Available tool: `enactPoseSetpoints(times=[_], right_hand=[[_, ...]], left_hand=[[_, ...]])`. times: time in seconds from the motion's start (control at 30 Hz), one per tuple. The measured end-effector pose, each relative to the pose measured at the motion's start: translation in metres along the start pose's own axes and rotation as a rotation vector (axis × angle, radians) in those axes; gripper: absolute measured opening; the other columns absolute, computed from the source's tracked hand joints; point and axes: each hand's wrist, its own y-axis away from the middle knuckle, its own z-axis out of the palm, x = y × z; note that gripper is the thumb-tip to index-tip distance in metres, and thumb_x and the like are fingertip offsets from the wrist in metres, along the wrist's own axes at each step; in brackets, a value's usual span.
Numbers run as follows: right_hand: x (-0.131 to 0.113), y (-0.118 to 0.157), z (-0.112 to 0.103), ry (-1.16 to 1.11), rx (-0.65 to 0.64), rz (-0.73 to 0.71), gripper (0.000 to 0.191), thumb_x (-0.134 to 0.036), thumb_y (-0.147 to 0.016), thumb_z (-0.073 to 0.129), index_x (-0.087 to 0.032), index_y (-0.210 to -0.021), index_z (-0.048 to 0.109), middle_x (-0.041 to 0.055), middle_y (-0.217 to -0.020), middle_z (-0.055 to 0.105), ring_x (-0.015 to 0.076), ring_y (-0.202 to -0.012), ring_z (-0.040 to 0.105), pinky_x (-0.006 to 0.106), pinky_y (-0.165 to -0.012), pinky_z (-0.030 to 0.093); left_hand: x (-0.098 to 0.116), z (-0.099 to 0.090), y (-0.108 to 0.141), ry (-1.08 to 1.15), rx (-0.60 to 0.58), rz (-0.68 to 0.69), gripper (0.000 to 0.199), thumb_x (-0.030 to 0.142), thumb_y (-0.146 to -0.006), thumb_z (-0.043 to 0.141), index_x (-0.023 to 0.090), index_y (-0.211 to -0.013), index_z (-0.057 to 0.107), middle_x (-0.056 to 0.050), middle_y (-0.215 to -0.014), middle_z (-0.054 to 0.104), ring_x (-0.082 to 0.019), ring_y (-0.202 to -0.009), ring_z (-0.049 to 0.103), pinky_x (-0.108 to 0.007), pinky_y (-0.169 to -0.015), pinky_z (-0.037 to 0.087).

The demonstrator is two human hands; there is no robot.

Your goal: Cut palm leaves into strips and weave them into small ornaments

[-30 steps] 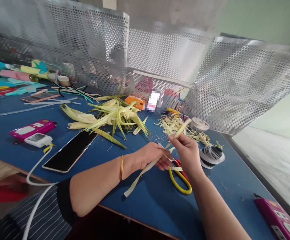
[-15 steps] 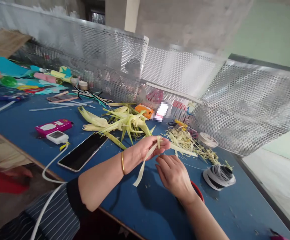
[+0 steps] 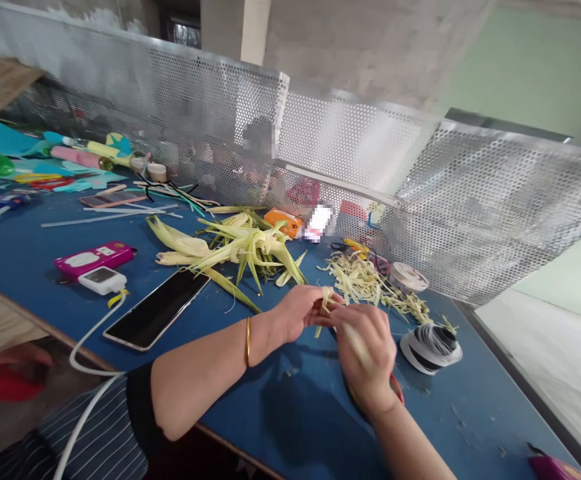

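My left hand (image 3: 310, 312), with a gold bangle on the wrist, is closed on a pale husk strip (image 3: 326, 301) that loops around its fingers. Right beside it, my right hand (image 3: 365, 347) is closed at the fingertips near the strip; a blurred pale length lies across its back. Behind the hands lies a heap of green-yellow corn husks (image 3: 250, 247). Thin shredded husk (image 3: 357, 277) is piled beyond my right hand. A red-rimmed round object (image 3: 397, 388) is partly hidden under my right hand and wrist.
On the blue table (image 3: 210, 393) are a large phone (image 3: 157, 310), a magenta device (image 3: 95, 260) with a white cable, a black-and-white roll (image 3: 431, 348), a tape roll (image 3: 409, 277) and an orange packet (image 3: 284, 222). Perforated metal panels (image 3: 350, 140) stand behind. A person's hand shows at lower left.
My right hand has moved up and closer to my left fingers. The strip's long tail no longer hangs below my left hand. The view has shifted slightly.
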Motion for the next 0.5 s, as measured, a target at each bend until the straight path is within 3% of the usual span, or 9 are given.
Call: enactPoseSetpoints(times=[0.1,0.2,0.37,0.5], right_hand=[[0.017,-0.004,-0.002,-0.123,0.096,0.512,0.022,-0.029,-0.091,0.056,-0.019,-0.073,0.063,0.005,-0.078,0.065,0.0193,-0.075,0.061,0.032,-0.07,0.047],[0.034,-0.004,0.003,-0.304,-0.025,0.925,0.037,-0.044,-0.086,0.059,-0.018,-0.059,0.059,0.0045,-0.066,0.063,0.0167,-0.059,0.056,0.029,-0.056,0.044],[0.04,-0.002,0.014,-0.512,-0.108,1.146,0.037,-0.05,-0.077,0.062,-0.021,-0.056,0.052,-0.0034,-0.046,0.049,0.0125,-0.038,0.045,0.026,-0.039,0.037],[0.035,-0.007,0.016,-0.565,-0.124,1.204,0.032,-0.047,-0.074,0.061,-0.022,-0.057,0.05,-0.0054,-0.046,0.047,0.0103,-0.033,0.04,0.025,-0.031,0.032]], left_hand=[[0.002,0.001,0.004,-0.052,-0.005,-0.031,0.023,0.024,-0.086,0.054,0.008,-0.082,0.069,-0.01,-0.072,0.072,-0.015,-0.06,0.068,-0.023,-0.06,0.053],[0.003,0.005,0.008,-0.135,0.004,-0.013,0.026,0.023,-0.088,0.05,0.007,-0.084,0.07,-0.011,-0.071,0.072,-0.014,-0.057,0.067,-0.022,-0.055,0.052],[0.005,0.01,0.011,-0.321,0.119,0.033,0.023,0.025,-0.089,0.052,0.008,-0.083,0.068,-0.009,-0.065,0.071,-0.013,-0.05,0.064,-0.021,-0.049,0.049],[0.005,0.01,0.011,-0.364,0.173,0.088,0.024,0.025,-0.088,0.053,0.008,-0.091,0.07,-0.008,-0.063,0.07,-0.014,-0.05,0.064,-0.021,-0.049,0.049]])
